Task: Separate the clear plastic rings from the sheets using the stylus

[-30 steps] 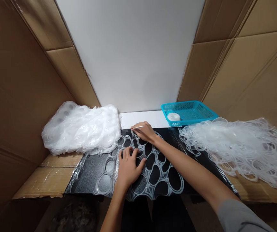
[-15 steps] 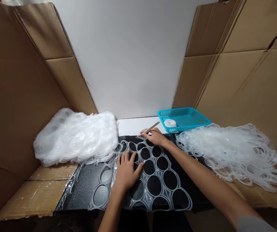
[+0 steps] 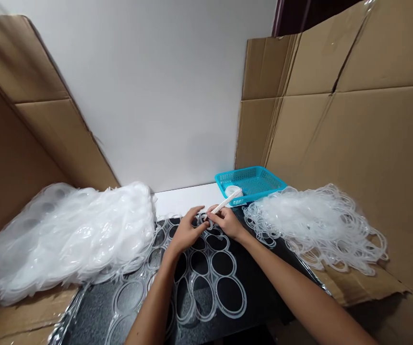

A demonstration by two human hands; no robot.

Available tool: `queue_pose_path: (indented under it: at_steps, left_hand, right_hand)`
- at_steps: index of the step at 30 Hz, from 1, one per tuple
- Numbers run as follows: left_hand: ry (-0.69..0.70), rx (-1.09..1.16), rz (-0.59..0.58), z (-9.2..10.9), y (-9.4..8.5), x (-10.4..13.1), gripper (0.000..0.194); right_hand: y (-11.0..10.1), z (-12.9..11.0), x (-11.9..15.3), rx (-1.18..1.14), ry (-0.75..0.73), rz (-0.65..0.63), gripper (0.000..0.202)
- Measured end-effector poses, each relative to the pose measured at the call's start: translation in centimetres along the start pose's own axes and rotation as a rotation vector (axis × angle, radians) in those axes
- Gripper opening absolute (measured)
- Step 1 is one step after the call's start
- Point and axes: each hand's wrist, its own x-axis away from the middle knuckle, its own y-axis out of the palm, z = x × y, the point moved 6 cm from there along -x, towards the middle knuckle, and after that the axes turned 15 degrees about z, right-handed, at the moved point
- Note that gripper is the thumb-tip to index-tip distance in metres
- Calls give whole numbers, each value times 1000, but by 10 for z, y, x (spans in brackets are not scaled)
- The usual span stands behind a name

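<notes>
A translucent sheet with rows of large round holes [image 3: 211,283] lies over the black work surface [image 3: 260,297]. My right hand [image 3: 229,223] pinches a thin white stick-like tool [image 3: 224,203] that points up and to the right. Close beside it, my left hand [image 3: 187,229] is at the sheet's far edge, its fingers apart and its thumb reaching toward the right fingertips. Small clear rings or strips of the sheet show between the two hands; whether the left fingers touch them is too small to tell.
On the left is a thick pile of translucent sheets [image 3: 84,235]. A blue basket [image 3: 260,195] holding a stack of white discs [image 3: 232,191] stands at the back. To the right lies a tangled heap of clear ring-shaped sheets [image 3: 310,220]. Cardboard walls [image 3: 364,143] stand on both sides.
The view has turned to the right. My left hand has moved forward off the middle of the sheet to beside my right hand, which still holds the white tool. The sheet's near part has shifted and curled.
</notes>
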Motion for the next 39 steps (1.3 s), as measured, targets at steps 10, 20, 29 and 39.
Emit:
queue_pose_path:
  at_steps: [10, 20, 29, 39]
  left_hand:
    - [-258, 394, 55, -33, 7, 9, 48]
    - [-136, 171, 225, -31, 2, 4, 46]
    - [154, -66, 229, -7, 6, 9, 40]
    - [172, -160, 137, -29, 14, 7, 26]
  right_hand:
    - [-16, 1, -14, -38, 47, 133, 45]
    - [-20, -4, -7, 165, -108, 150, 42]
    - [-1, -11, 3, 300, -144, -68, 21]
    - [-96, -75, -87, 657, -186, 112, 20]
